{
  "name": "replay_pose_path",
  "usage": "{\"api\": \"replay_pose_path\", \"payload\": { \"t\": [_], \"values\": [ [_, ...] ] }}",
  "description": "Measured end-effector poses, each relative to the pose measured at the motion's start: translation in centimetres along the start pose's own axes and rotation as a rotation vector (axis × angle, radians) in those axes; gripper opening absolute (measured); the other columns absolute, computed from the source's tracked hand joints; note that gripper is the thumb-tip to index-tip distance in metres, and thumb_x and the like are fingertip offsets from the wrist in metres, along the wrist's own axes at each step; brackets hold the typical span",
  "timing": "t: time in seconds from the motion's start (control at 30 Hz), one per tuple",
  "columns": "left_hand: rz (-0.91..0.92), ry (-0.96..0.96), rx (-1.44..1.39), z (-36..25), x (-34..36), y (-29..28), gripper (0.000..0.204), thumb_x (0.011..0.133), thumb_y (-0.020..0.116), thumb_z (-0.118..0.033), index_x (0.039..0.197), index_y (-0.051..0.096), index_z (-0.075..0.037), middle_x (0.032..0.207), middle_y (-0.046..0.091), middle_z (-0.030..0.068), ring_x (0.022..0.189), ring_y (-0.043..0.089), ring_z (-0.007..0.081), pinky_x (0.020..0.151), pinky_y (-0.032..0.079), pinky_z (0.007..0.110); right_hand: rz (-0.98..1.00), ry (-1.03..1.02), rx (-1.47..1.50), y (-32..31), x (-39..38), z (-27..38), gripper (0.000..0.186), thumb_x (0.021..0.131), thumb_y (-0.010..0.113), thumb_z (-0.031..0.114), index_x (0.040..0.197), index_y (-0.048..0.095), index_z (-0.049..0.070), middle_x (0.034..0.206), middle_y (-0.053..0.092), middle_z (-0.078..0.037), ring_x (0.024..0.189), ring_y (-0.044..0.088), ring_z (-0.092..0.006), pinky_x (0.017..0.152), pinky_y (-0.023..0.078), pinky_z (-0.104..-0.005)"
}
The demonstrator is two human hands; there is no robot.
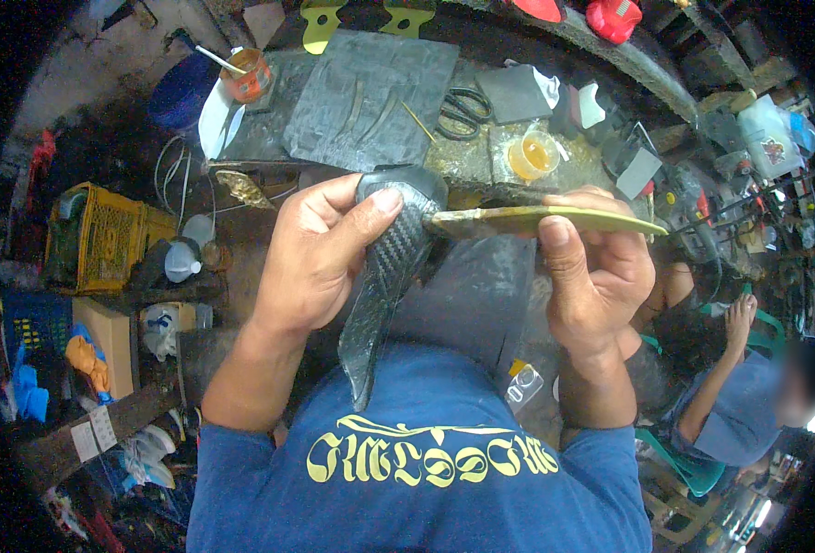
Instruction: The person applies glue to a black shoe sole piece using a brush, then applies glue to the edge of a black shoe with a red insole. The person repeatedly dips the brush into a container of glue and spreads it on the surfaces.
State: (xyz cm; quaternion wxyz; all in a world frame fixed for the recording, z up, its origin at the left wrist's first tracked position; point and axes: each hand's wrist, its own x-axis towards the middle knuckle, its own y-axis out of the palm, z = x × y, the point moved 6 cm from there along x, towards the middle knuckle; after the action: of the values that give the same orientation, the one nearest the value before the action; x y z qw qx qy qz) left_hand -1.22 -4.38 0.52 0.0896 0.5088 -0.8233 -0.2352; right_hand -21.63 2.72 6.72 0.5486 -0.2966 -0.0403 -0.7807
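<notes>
My left hand (pixel 320 249) grips a curved black carbon-fibre piece (pixel 389 263), thumb on its woven face near the rounded upper end; its long narrow tail hangs down toward my shirt. My right hand (pixel 592 272) holds a brush (pixel 509 217) level by its flat yellow-green handle, thumb below it and fingers behind. The brush's tip touches the carbon piece's right edge, near my left thumb. Beyond them on the workbench lie a dark flat sheet (pixel 361 97), black scissors (pixel 467 115) and a plastic cup of amber liquid (pixel 533 155).
An orange can (pixel 246 78) with a stick stands at the bench's left. A yellow crate (pixel 99 240) and a cardboard box (pixel 103 355) are at left. Another person (pixel 730 405) in blue sits at right by a green chair. A long beam (pixel 647 64) runs along the upper right.
</notes>
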Motion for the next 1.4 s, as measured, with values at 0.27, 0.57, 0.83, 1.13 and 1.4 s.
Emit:
{"api": "replay_pose_path", "payload": {
  "t": [0.27, 0.57, 0.83, 1.13, 1.4],
  "values": [
    [0.05, 0.002, -0.074, -0.1, 0.3, 0.4, 0.024, 0.099, 0.057, -0.014, 0.112, 0.063, 0.005, 0.096, 0.071, 0.009, 0.078, 0.068, 0.0122, 0.068, 0.058, 0.028, 0.023, -0.235, -0.065, 0.3, 0.2, 1.1, 0.016, 0.082, 0.076, 0.006, 0.095, 0.07, 0.001, 0.089, 0.071, -0.01, 0.082, 0.064, -0.0232, 0.083, 0.046, -0.037],
    [0.027, 0.033, -0.095, -0.1, 0.8, -0.1, 0.023, 0.1, 0.057, -0.015, 0.11, 0.065, 0.004, 0.098, 0.071, 0.0087, 0.085, 0.068, 0.0121, 0.077, 0.055, 0.027, 0.118, -0.306, -0.099, 0.7, 0.0, 1.7, 0.018, 0.081, 0.077, 0.009, 0.097, 0.069, 0.003, 0.087, 0.071, -0.007, 0.077, 0.064, -0.0223, 0.079, 0.044, -0.0366],
    [0.016, -0.026, -0.189, 0.5, 2.1, -0.5, 0.02, 0.1, 0.056, -0.015, 0.106, 0.065, 0.002, 0.097, 0.071, 0.0079, 0.085, 0.067, 0.0125, 0.078, 0.054, 0.027, -0.031, -0.118, -0.02, 0.1, 0.6, 0.6, 0.018, 0.083, 0.077, 0.009, 0.098, 0.07, 0.002, 0.091, 0.069, -0.009, 0.081, 0.065, -0.0204, 0.079, 0.05, -0.0323],
    [0.024, -0.047, -0.148, 0.8, 2.6, -0.4, 0.021, 0.1, 0.056, -0.015, 0.107, 0.064, 0.003, 0.099, 0.071, 0.0079, 0.087, 0.067, 0.0125, 0.08, 0.053, 0.027, 0.009, 0.036, 0.012, 0.8, 1.0, -0.8, 0.017, 0.085, 0.076, 0.012, 0.097, 0.071, 0.001, 0.093, 0.071, -0.011, 0.086, 0.067, -0.0194, 0.08, 0.052, -0.0302],
    [0.011, -0.023, -0.159, 0.7, 2.5, -0.3, 0.02, 0.1, 0.056, -0.015, 0.107, 0.064, 0.002, 0.099, 0.071, 0.008, 0.087, 0.067, 0.0126, 0.08, 0.053, 0.027, 0.049, -0.055, -0.124, 0.7, 1.2, -0.2, 0.016, 0.083, 0.077, 0.013, 0.095, 0.073, 0.003, 0.092, 0.072, -0.011, 0.088, 0.067, -0.0233, 0.081, 0.051, -0.0324]
  ]
}}
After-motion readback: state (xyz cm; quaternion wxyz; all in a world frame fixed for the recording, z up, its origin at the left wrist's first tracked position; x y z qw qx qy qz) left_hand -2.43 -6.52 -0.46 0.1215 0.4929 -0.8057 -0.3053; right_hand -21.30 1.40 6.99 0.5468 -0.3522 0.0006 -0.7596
